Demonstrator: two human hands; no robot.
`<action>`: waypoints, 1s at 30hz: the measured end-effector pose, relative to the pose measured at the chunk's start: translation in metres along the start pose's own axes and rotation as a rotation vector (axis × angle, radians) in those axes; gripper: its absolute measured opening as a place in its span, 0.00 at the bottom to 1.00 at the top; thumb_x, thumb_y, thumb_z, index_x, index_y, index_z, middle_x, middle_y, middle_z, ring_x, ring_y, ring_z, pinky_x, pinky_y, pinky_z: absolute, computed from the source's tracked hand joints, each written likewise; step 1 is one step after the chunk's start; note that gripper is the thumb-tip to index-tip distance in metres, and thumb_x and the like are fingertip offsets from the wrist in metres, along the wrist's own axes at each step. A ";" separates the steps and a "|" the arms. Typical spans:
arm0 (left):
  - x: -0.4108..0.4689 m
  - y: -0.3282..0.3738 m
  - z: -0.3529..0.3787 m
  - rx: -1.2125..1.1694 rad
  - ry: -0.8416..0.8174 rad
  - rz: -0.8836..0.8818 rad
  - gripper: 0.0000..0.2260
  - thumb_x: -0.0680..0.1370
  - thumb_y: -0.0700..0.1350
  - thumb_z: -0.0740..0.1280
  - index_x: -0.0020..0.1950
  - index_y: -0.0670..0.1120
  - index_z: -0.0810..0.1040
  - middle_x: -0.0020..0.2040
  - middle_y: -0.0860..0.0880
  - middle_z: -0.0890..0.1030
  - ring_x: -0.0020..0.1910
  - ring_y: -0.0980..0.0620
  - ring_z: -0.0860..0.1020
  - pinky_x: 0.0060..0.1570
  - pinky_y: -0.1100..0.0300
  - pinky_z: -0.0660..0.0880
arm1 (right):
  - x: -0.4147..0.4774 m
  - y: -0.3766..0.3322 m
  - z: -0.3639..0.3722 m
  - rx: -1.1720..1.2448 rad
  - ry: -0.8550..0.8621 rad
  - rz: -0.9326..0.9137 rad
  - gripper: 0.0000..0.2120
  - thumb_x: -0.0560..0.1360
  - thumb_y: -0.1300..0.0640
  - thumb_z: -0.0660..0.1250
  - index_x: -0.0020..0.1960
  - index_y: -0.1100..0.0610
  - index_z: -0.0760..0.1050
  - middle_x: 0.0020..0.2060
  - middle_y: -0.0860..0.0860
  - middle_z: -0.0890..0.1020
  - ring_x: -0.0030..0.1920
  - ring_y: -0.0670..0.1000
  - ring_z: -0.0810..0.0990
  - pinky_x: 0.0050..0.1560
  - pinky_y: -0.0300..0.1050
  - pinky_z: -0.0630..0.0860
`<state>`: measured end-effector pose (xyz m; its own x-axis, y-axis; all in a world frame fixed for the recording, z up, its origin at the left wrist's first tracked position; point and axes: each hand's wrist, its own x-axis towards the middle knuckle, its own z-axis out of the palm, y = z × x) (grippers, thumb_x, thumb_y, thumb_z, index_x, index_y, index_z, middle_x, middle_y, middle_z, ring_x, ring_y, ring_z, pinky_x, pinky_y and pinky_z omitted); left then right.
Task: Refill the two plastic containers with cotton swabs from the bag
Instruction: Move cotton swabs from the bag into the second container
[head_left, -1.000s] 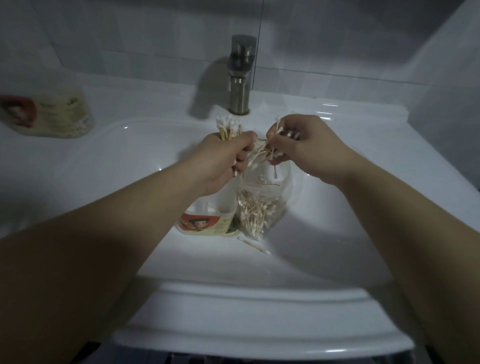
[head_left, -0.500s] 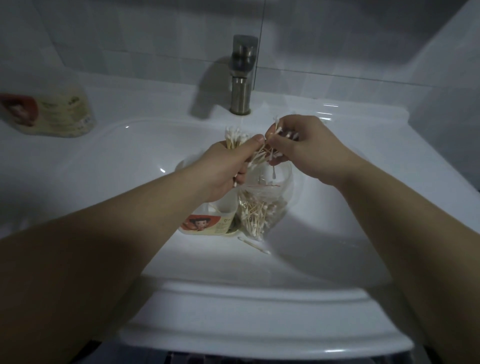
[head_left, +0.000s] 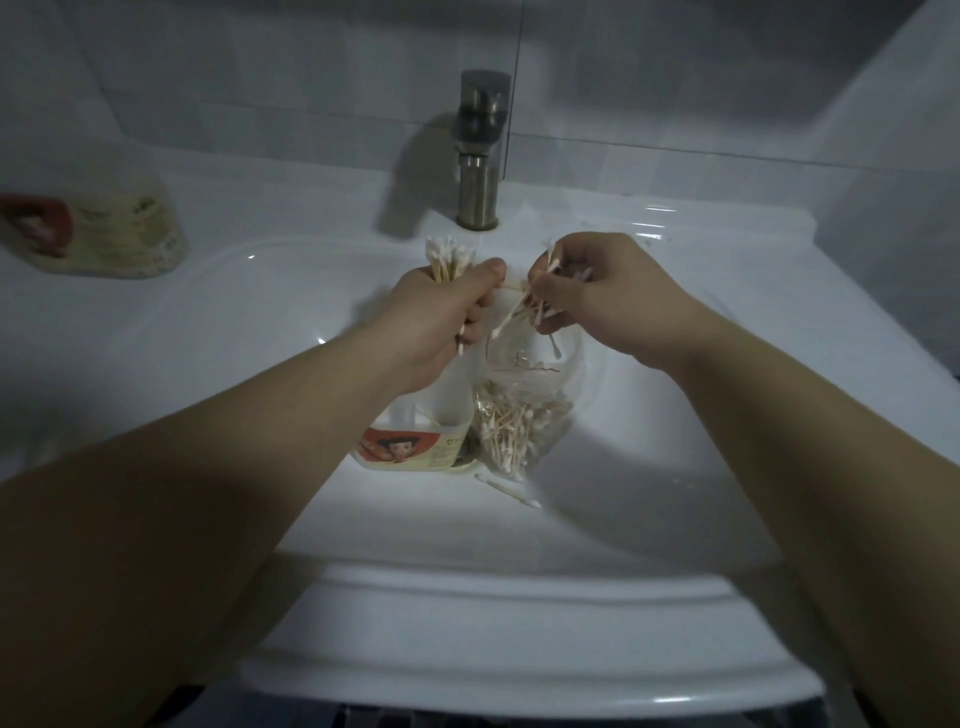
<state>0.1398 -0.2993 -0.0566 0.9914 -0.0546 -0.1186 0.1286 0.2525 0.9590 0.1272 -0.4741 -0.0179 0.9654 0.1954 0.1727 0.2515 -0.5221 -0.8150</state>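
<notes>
My left hand (head_left: 441, 317) grips an upright bundle of cotton swabs (head_left: 447, 258), white tips sticking up past my thumb. My right hand (head_left: 597, 291) pinches a loose, tangled bunch of swabs (head_left: 524, 306), one strand reaching across to my left thumb. Both hands hover over the basin. Below them stands a clear plastic bag (head_left: 524, 421) with many swabs in it. Beside the bag on its left is an open plastic container (head_left: 415, 441) with a red cartoon label, partly hidden by my left wrist. A second labelled container (head_left: 98, 234) lies on the counter at far left.
The white sink (head_left: 208, 332) holds the bag and one container. A loose swab (head_left: 509, 488) lies on the basin floor in front of the bag. A metal faucet (head_left: 480, 150) rises at the back centre. Tiled walls close in behind and on the right.
My left hand with its bundle has shifted slightly left and down, away from my right hand. The right hand keeps its bunch almost in place.
</notes>
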 end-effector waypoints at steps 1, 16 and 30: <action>0.001 0.000 -0.002 -0.011 0.018 0.000 0.07 0.80 0.42 0.71 0.44 0.42 0.77 0.31 0.50 0.74 0.26 0.58 0.68 0.27 0.65 0.64 | 0.000 -0.001 -0.001 0.003 -0.003 -0.001 0.07 0.81 0.62 0.68 0.49 0.66 0.80 0.40 0.57 0.85 0.39 0.55 0.87 0.46 0.47 0.85; 0.001 0.003 0.001 -0.029 0.064 0.003 0.04 0.79 0.38 0.71 0.45 0.42 0.78 0.31 0.50 0.71 0.27 0.56 0.65 0.29 0.64 0.64 | -0.004 -0.004 0.001 -0.197 -0.043 -0.020 0.07 0.81 0.54 0.67 0.50 0.58 0.80 0.41 0.51 0.86 0.37 0.47 0.87 0.53 0.54 0.84; 0.002 0.013 -0.001 -0.130 0.247 0.008 0.03 0.80 0.36 0.67 0.53 0.42 0.78 0.36 0.48 0.81 0.36 0.54 0.84 0.48 0.52 0.82 | -0.003 -0.002 -0.002 -0.218 -0.049 -0.003 0.04 0.80 0.59 0.67 0.50 0.57 0.80 0.42 0.51 0.86 0.36 0.47 0.87 0.50 0.51 0.85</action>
<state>0.1439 -0.2955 -0.0446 0.9657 0.1814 -0.1856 0.1066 0.3749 0.9209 0.1238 -0.4751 -0.0154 0.9613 0.2349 0.1437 0.2689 -0.6878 -0.6743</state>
